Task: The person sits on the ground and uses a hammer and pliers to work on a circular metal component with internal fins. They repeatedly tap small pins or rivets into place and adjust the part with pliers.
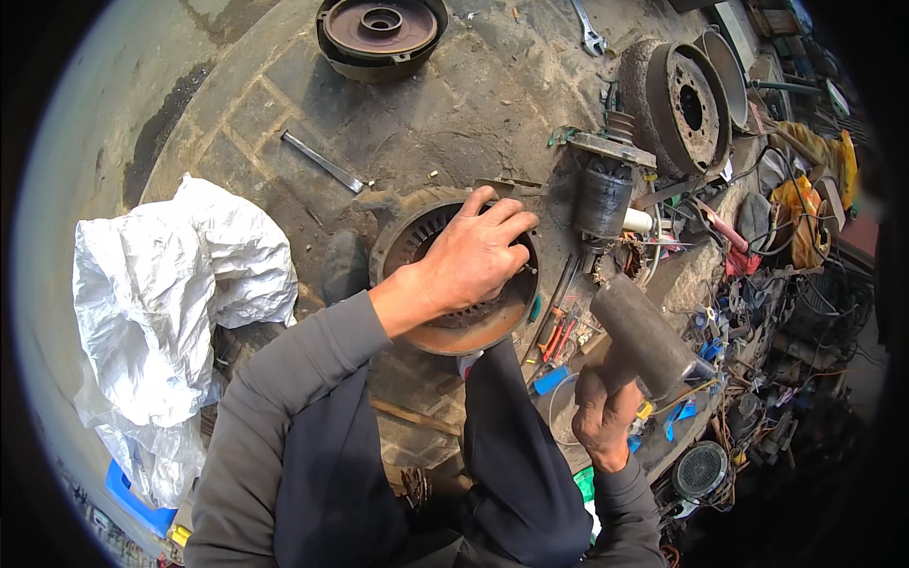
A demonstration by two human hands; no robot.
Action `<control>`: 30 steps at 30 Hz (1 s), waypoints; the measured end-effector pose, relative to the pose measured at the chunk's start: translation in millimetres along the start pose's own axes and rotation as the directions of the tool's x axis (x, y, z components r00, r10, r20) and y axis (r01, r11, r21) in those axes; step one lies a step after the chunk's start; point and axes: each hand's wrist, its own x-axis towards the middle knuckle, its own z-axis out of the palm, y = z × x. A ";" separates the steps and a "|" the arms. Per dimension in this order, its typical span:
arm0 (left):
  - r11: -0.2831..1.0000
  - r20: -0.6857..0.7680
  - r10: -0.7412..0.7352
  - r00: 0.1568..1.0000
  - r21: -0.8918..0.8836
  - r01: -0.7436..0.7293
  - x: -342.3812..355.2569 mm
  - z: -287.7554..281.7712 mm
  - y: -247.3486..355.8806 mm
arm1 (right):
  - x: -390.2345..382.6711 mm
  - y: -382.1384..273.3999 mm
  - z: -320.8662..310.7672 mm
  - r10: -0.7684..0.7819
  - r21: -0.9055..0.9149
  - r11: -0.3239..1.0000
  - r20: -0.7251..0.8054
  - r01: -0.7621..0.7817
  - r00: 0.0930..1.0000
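Note:
A round rusty motor housing [422, 223] with a slotted inner ring lies on the paved ground in front of my knees. My left hand [473, 254] lies across its top, fingers curled over the far rim. My right hand [602, 417] grips the handle of a heavy hammer [646, 333], whose thick dark cylindrical head is raised to the right of the housing. A dark motor rotor with a shaft [604, 194] stands just beyond, to the right of the housing.
A white woven sack [161, 303] lies at the left. A round end cover [381, 33] sits at the top. A flat metal bar [322, 161], a spanner [587, 28], rusty drums [686, 104], pliers [557, 339] and tangled wires and parts [786, 284] crowd the right.

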 end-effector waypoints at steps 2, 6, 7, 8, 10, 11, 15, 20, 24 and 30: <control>1.000 -0.018 -0.012 1.000 -0.006 0.011 0.1 0.9 -0.2 | 2.1 0.5 3.1 -0.205 -0.143 0.968 0.040 0.208 0.978; 1.000 -0.019 0.002 1.000 0.019 -0.002 0.1 1.9 -1.3 | 7.6 2.0 2.6 0.302 -0.137 0.951 0.214 -0.277 0.929; 0.997 -0.007 -0.006 1.000 0.073 0.006 -1.2 1.6 -0.2 | 9.6 3.3 1.8 0.257 -0.093 0.966 0.221 -0.243 0.941; 0.998 -0.007 -0.009 1.000 0.065 0.009 -1.1 2.0 0.1 | 6.7 0.2 -0.2 0.256 -0.062 0.966 0.152 -0.249 0.955; 1.000 -0.030 -0.005 1.000 0.025 0.006 -2.0 2.3 1.8 | 5.4 -1.9 -0.9 0.090 0.071 0.993 0.063 -0.095 0.994; 1.000 -0.036 -0.013 0.999 0.020 0.013 -2.5 2.3 2.6 | 5.5 -1.9 -0.3 0.047 0.021 0.999 0.061 -0.048 0.997; 1.000 -0.025 -0.009 1.000 0.030 0.010 -1.3 2.9 1.3 | 9.1 2.4 4.0 0.082 -0.115 0.991 0.176 -0.063 0.981; 1.000 -0.026 -0.004 1.000 0.015 0.005 -1.1 2.0 0.8 | 10.4 0.7 -0.2 0.164 0.004 0.986 0.168 -0.167 0.972; 1.000 -0.045 -0.005 0.999 0.026 0.006 -1.9 2.7 2.4 | 10.2 -2.6 5.5 -0.117 -0.082 0.989 0.060 0.122 0.991; 0.997 -0.032 -0.002 0.999 0.073 0.004 -1.3 2.4 -1.6 | 16.8 4.8 5.9 0.235 -0.080 0.971 0.201 -0.223 0.951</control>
